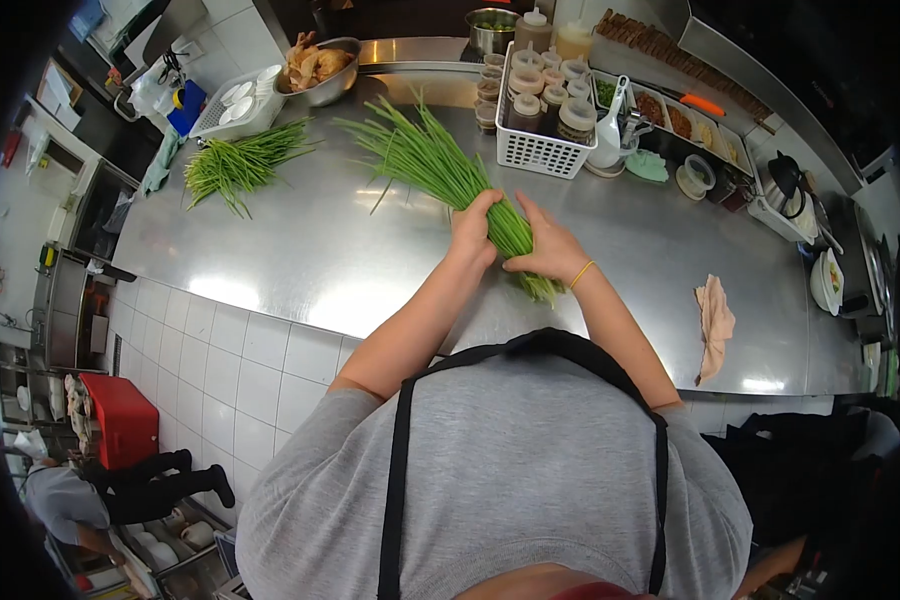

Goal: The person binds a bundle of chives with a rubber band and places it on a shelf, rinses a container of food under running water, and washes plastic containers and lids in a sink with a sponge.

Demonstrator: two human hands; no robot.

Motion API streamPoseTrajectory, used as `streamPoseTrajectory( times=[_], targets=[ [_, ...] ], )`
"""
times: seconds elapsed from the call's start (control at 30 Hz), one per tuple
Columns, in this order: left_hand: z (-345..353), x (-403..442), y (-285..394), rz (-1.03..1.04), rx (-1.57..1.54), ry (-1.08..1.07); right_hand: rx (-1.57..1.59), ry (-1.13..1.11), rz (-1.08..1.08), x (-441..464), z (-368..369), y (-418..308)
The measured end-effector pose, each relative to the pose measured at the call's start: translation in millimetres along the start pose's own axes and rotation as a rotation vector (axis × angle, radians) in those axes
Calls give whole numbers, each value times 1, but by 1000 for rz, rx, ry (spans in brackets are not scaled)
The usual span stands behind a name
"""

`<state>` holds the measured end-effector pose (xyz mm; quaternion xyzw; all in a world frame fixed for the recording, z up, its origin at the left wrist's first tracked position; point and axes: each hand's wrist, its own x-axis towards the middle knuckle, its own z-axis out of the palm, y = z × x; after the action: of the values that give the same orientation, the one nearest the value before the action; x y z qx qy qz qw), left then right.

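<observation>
A large bunch of long green chives point(425, 160) slants across the steel counter, tips toward the back left and cut ends toward my body. My left hand point(474, 230) is closed on the near side of the bunch, its thumb laid over the stalks. Lower down, my right hand point(552, 248), with a yellow band at the wrist, grips the stalks near their cut ends. The undersides of both hands' fingers are hidden by the chives. A second pile of cut chives point(238, 165) lies apart at the counter's left.
Behind the bunch stands a white basket point(540, 155) of sauce bottles. A metal bowl point(322, 92) holding a cooked bird and a white basket point(210, 122) sit back left. To the right lies a pink cloth point(714, 330). Another person point(80, 500) works at lower left.
</observation>
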<state>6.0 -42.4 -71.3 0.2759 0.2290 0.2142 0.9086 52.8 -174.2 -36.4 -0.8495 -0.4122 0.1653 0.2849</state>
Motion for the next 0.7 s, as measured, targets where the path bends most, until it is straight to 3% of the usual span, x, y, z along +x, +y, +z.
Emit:
streamPoseTrajectory(
  times=[0.07, 0.27, 0.33, 0.4, 0.47, 0.7],
  targets=[
    [-1, 2, -6, -11, -13, 9, -125, 91, -85, 2, -4, 4],
    [10, -3, -24, 90, -23, 91, 82, -10, -184, 16, 6, 4],
    [14, -10, -18, 90, -34, 116, 115, -26, -26, 15, 8, -2],
    [21, -19, -11, 88, -44, 169, 105, 66, -135, 13, 18, -2],
    [25, -21, -9, 91, -57, 192, 60, 118, 7, 11, 13, -15],
    [34, -15, -4, 165, -5, 91, 81, 228, 9, 22, 18, -11]
  ],
)
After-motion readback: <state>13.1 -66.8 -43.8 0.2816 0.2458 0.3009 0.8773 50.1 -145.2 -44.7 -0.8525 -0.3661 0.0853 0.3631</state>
